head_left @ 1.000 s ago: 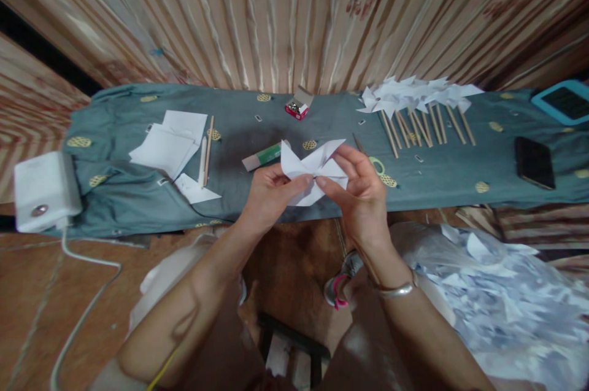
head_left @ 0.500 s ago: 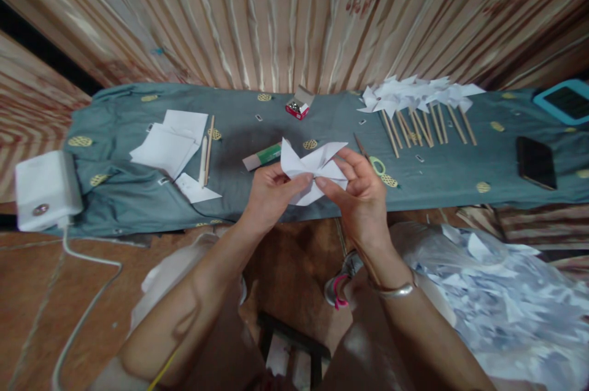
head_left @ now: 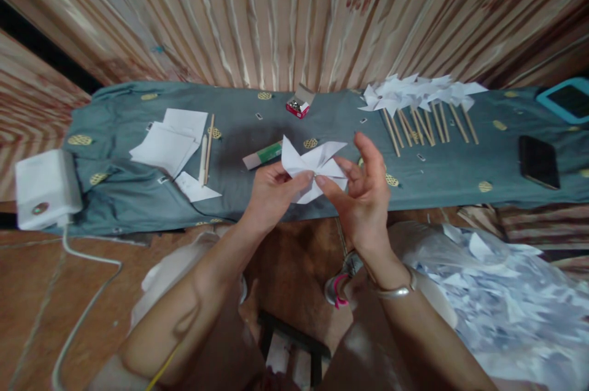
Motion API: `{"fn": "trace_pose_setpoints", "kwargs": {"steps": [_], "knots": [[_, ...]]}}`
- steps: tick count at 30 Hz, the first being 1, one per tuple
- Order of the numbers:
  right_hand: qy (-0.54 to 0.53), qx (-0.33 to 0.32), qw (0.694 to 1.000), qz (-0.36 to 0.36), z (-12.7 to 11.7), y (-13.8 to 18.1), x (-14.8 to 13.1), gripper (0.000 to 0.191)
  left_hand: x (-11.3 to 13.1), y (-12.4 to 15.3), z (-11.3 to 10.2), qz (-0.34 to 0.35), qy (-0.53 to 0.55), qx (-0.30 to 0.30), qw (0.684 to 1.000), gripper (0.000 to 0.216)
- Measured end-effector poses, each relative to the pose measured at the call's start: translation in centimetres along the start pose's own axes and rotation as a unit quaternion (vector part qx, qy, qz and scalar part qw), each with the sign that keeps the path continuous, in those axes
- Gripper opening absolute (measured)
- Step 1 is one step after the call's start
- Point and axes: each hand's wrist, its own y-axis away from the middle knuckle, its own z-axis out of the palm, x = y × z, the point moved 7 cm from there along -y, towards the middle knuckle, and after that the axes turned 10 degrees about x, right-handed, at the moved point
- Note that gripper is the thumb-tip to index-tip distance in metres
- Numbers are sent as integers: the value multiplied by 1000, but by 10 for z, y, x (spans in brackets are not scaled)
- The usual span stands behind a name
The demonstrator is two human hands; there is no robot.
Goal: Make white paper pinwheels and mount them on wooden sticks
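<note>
A white paper pinwheel [head_left: 317,161] is held above the front edge of the cloth-covered table. My left hand [head_left: 273,191] grips it from the left, thumb pressed near its centre. From the right, my right hand [head_left: 365,194] pinches it, with the thumb also at the centre and the index finger lifted away. Whether a pin sits under the thumbs I cannot tell. Behind the pinwheel lies a green and white glue stick [head_left: 263,155]. Scissors lie mostly hidden behind my right hand.
Finished pinwheels on sticks [head_left: 414,96] lie at the back right. A small red box [head_left: 298,104] holds shiny metal bits. Paper sheets [head_left: 165,145] and wooden sticks [head_left: 209,148] are on the left, near a white device [head_left: 46,188]. A phone [head_left: 538,161] lies right; a plastic bag [head_left: 501,299] bulges with paper pieces.
My right index finger has lifted off the paper and now points up, covering the scissors. Both thumbs stay at the pinwheel's centre, and the pinwheel has hardly moved.
</note>
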Motion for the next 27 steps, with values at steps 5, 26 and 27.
{"fn": "trace_pose_setpoints", "kwargs": {"steps": [5, 26, 27], "knots": [[74, -2, 995, -68, -2, 0, -12, 35, -1, 0, 2, 1, 11, -8, 1000, 22], [307, -48, 944, -116, -14, -38, 78, 6, -7, -12, -11, -18, 38, 56, 998, 20], [323, -65, 935, -129, -9, -36, 79, 7, -7, -12, -11, -17, 41, 53, 998, 20]]}}
